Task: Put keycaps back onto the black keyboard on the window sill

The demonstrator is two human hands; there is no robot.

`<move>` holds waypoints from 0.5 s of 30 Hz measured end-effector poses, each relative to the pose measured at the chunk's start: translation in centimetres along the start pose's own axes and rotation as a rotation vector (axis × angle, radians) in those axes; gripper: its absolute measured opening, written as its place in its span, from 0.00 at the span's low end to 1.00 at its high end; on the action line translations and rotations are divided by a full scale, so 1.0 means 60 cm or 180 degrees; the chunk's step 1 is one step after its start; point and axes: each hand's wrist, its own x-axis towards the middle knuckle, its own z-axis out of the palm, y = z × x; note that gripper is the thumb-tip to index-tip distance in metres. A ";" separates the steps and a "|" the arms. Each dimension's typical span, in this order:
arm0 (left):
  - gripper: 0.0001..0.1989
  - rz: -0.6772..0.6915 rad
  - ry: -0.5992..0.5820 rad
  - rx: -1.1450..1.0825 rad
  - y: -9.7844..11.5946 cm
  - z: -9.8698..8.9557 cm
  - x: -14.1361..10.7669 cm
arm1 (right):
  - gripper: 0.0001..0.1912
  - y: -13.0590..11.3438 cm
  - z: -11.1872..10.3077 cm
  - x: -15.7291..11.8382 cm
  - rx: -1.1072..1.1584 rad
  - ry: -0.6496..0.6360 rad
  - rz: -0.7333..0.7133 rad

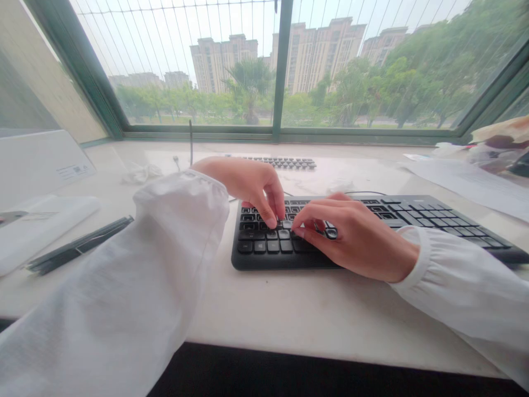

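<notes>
A black keyboard [289,262] lies on the pale counter. Its front-left keys and number pad carry keycaps, while several positions in the upper rows show bare sockets with light outlines. My left hand [252,182] reaches down from above with thumb and fingers bent close together at the left-middle keys. Close beside it, my right hand [351,234] rests over the middle of the keyboard, its thumb and forefinger pinched at a key. Whatever is between the fingertips of either hand is too small or hidden to make out.
Loose black keycaps [289,163] lie in rows behind the keyboard. To the left are a white box [41,157], a white packet [49,226] and a dark, long bundle [80,245]. Papers [475,179] and plastic bags lie right. A barred window [278,71] stands behind.
</notes>
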 end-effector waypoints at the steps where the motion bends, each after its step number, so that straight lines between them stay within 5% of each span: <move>1: 0.19 0.0006 0.0011 -0.0003 -0.001 0.000 0.000 | 0.06 0.000 0.000 0.000 0.0018 -0.0011 0.0004; 15: 0.19 -0.0015 0.0032 -0.0103 -0.003 0.003 0.001 | 0.06 -0.002 0.001 0.001 0.0162 -0.0023 0.0050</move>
